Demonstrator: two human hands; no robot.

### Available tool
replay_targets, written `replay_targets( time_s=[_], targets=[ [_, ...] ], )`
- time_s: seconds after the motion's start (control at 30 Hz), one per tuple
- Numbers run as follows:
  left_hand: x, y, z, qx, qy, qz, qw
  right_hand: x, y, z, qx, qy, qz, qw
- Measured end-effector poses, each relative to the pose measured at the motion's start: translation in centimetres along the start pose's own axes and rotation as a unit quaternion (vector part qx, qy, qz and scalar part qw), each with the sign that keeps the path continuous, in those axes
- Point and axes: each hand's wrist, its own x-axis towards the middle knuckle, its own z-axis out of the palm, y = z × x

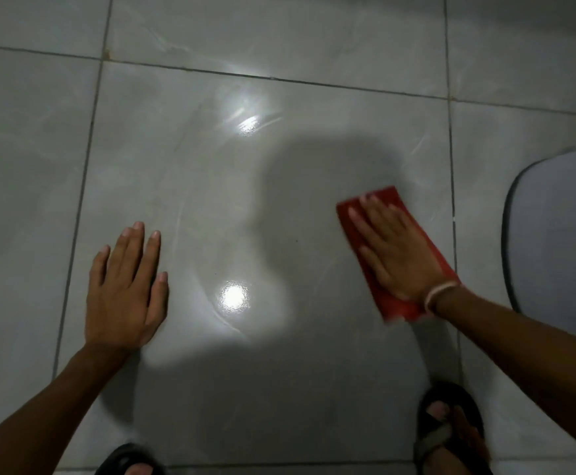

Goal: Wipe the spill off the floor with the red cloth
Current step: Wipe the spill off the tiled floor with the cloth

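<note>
The red cloth (390, 197) lies flat on the grey floor tile at the right. My right hand (394, 246) presses down on it with the palm flat and fingers stretched out; cloth shows beyond the fingertips and at the wrist. My left hand (125, 289) rests flat on the bare tile at the left, fingers apart, holding nothing. Between the hands the tile (211, 200) is glossy with thin wet streaks, one curving past a bright light reflection (234, 297). The spill's outline is hard to tell.
A grey mat with a dark border (560, 234) lies at the right edge, close to the cloth. My feet in dark sandals (449, 430) stand at the bottom. Grout lines divide the tiles. A shadow covers the middle and lower floor.
</note>
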Motion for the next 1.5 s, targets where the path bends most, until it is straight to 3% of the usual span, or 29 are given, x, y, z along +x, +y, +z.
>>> replay_targets(
  time_s=[0.07,0.13,0.2,0.3,0.37,0.47,0.53,0.6,0.67,0.73,0.8,0.9,0.97,1.07,1.17,1.23,1.3,1.33,1.4,1.5],
  targets=[
    [0.2,0.0,-0.1,0.003,-0.002,-0.004,1.0,7.0,-2.2,-1.6,0.022,0.046,0.082,0.995],
    [0.0,0.0,-0.2,-0.002,-0.006,-0.001,1.0,12.9,-6.5,-2.2,0.037,0.062,0.09,0.993],
    [0.2,-0.2,-0.2,0.0,-0.004,0.0,1.0,15.5,-11.4,-2.1,0.038,0.063,0.017,0.997],
    [-0.2,-0.7,-0.2,0.005,-0.003,0.006,1.0,8.4,-16.3,-0.1,0.04,0.009,-0.176,0.983],
    [-0.3,-0.7,0.0,0.001,-0.003,0.01,1.0,0.7,-14.3,0.8,0.039,-0.03,-0.278,0.959],
    [-0.2,-0.4,0.1,-0.002,0.007,0.005,1.0,-4.1,-4.8,0.9,0.01,-0.073,-0.361,0.93],
    [-0.1,-0.2,0.1,-0.003,0.011,0.003,1.0,-1.4,0.9,-0.2,-0.032,-0.07,-0.309,0.948],
    [0.1,-0.1,0.1,-0.002,0.006,0.001,1.0,5.0,2.5,-1.4,-0.041,-0.018,-0.18,0.983],
    [0.3,-0.1,0.0,-0.006,0.006,-0.001,1.0,12.1,-0.4,-2.6,-0.008,0.041,-0.035,0.999],
    [0.1,-0.3,-0.1,-0.006,0.003,-0.001,1.0,17.2,-6.0,-2.9,0.031,0.071,0.049,0.996],
    [0.0,-0.4,-0.2,-0.001,0.011,0.003,1.0,18.7,-11.9,-2.7,0.049,0.077,0.028,0.995],
    [-0.3,-0.7,0.1,-0.001,0.023,0.011,1.0,11.1,-16.5,-1.0,0.044,0.025,-0.177,0.983],
    [-0.1,-0.6,0.1,-0.005,0.019,0.016,1.0,3.4,-13.9,-0.2,0.04,-0.005,-0.256,0.966],
    [0.0,-0.3,0.2,-0.002,0.017,0.004,1.0,-2.6,-4.5,-0.2,0.017,-0.045,-0.244,0.969],
    [0.1,-0.2,0.1,-0.003,0.01,0.003,1.0,1.8,2.0,-1.5,-0.006,-0.001,-0.082,0.997],
    [0.1,-0.5,0.2,0.0,0.005,-0.001,1.0,7.9,0.1,-2.6,0.039,0.048,0.097,0.993],
    [0.0,-0.7,0.1,-0.005,0.003,-0.003,1.0,12.5,-4.9,-2.4,0.063,0.067,0.162,0.983],
    [0.0,-0.7,0.1,-0.007,0.005,-0.001,1.0,13.6,-7.7,-2.0,0.06,0.069,0.131,0.987],
    [0.0,-0.8,0.2,-0.008,0.009,0.005,1.0,11.9,-13.3,-0.9,0.059,0.064,-0.021,0.996],
    [-0.2,-0.8,0.1,-0.013,0.014,0.01,1.0,1.4,-14.7,1.1,0.042,0.006,-0.214,0.976]
  ],
)
